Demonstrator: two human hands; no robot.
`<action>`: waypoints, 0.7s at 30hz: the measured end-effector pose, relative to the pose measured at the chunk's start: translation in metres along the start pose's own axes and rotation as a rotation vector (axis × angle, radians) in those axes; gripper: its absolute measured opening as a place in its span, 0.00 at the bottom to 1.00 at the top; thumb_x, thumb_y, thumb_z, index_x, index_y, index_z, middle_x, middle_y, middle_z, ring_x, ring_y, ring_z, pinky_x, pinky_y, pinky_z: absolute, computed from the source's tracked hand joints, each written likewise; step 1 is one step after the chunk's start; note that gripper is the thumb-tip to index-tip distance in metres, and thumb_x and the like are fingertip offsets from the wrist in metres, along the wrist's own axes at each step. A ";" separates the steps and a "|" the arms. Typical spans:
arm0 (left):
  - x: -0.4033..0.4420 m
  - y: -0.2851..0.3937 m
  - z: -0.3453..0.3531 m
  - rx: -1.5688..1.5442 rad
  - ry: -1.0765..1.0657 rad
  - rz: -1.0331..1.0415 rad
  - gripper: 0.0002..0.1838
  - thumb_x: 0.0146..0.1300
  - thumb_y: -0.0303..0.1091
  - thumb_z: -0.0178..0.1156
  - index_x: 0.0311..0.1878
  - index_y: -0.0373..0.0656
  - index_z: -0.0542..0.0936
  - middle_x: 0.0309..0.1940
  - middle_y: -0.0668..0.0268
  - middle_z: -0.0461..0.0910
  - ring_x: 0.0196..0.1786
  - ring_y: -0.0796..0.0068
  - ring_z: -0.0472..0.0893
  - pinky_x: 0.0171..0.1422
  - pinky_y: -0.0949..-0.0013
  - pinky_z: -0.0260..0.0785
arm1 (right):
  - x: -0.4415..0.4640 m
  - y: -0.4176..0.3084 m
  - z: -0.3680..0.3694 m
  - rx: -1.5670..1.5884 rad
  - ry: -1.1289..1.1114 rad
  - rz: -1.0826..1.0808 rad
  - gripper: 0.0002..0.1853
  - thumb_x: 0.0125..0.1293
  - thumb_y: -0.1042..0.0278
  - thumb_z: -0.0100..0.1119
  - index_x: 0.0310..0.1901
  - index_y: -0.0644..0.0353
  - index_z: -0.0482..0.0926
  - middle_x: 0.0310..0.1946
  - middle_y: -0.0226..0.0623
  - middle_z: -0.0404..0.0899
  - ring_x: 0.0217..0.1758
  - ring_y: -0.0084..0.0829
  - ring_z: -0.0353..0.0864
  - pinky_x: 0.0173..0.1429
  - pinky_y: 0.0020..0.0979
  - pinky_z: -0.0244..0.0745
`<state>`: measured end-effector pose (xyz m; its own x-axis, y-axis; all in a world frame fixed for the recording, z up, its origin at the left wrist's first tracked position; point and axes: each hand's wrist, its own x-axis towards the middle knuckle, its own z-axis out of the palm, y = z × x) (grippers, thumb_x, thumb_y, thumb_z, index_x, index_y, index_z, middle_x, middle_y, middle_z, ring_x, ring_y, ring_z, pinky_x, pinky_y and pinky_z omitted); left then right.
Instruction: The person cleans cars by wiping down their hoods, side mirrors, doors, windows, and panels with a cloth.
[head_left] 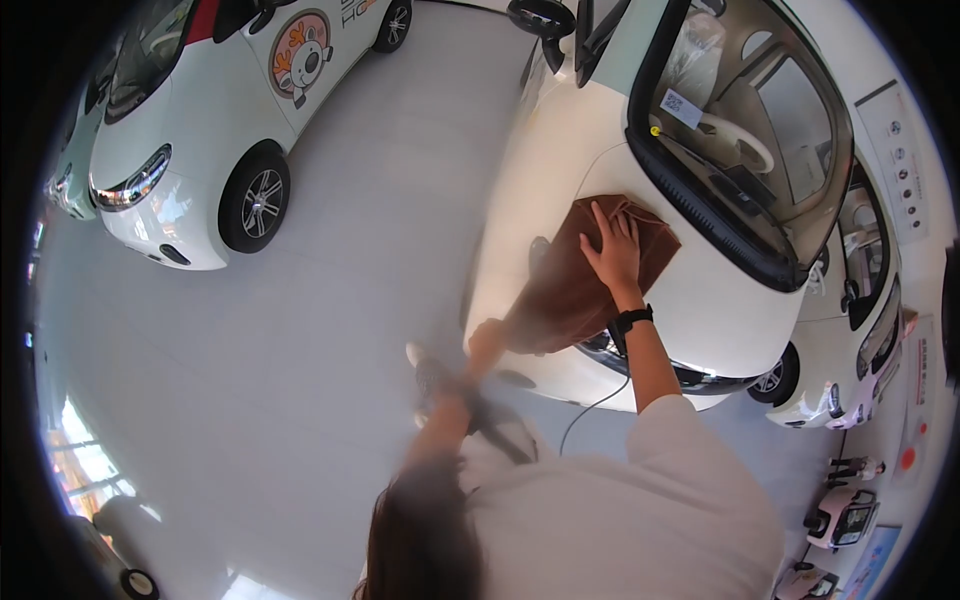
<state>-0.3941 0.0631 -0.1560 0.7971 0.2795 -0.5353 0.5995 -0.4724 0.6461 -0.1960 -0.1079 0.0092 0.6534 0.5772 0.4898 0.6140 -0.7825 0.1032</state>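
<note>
A brown cloth (565, 285) lies spread and creased over the front of a cream-coloured car (700, 325). My right hand (614, 250) rests flat on the cloth's upper part with its fingers spread. A black band circles that wrist. At the cloth's lower left edge is my left hand (487, 343), blurred, near the car's front corner; its fingers cannot be made out. Behind the cloth rises the windscreen with its black wiper strip. A thin cable (590, 408) hangs below the car's front.
A white car (190, 130) with a cartoon deer picture stands at the left across the grey floor (330, 300). Another white car (815, 370) is close on the right. Farther right are a person (857, 467) and small pink cars (842, 517).
</note>
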 end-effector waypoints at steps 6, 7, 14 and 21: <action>0.079 -0.052 0.031 0.244 -0.101 0.437 0.17 0.70 0.42 0.54 0.46 0.40 0.84 0.40 0.48 0.86 0.44 0.44 0.86 0.47 0.49 0.78 | 0.008 -0.003 -0.002 0.004 0.003 0.057 0.33 0.65 0.54 0.64 0.72 0.46 0.70 0.55 0.50 0.80 0.65 0.50 0.74 0.75 0.51 0.64; 0.087 -0.054 0.027 0.271 -0.124 0.588 0.17 0.69 0.43 0.55 0.44 0.39 0.84 0.37 0.47 0.85 0.41 0.44 0.85 0.44 0.49 0.78 | 0.015 -0.002 0.000 0.000 0.019 0.076 0.33 0.64 0.55 0.64 0.72 0.46 0.71 0.55 0.50 0.79 0.65 0.50 0.74 0.75 0.51 0.64; 0.152 -0.024 -0.059 0.285 -0.333 0.643 0.22 0.76 0.53 0.50 0.49 0.49 0.87 0.25 0.44 0.82 0.29 0.46 0.82 0.35 0.50 0.71 | 0.017 -0.006 0.017 0.010 0.009 0.273 0.34 0.62 0.58 0.66 0.71 0.49 0.71 0.57 0.53 0.78 0.65 0.52 0.73 0.73 0.53 0.64; 0.259 -0.033 -0.081 0.462 -0.257 0.724 0.24 0.76 0.54 0.49 0.47 0.48 0.87 0.25 0.48 0.83 0.27 0.47 0.82 0.33 0.49 0.72 | 0.035 -0.048 0.046 -0.136 0.052 0.546 0.35 0.64 0.58 0.64 0.73 0.51 0.68 0.56 0.51 0.78 0.65 0.52 0.73 0.73 0.55 0.63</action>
<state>-0.2015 0.2190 -0.2723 0.8945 -0.3875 -0.2229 -0.1770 -0.7648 0.6194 -0.1821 -0.0395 -0.0179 0.8353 0.0702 0.5453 0.1276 -0.9895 -0.0682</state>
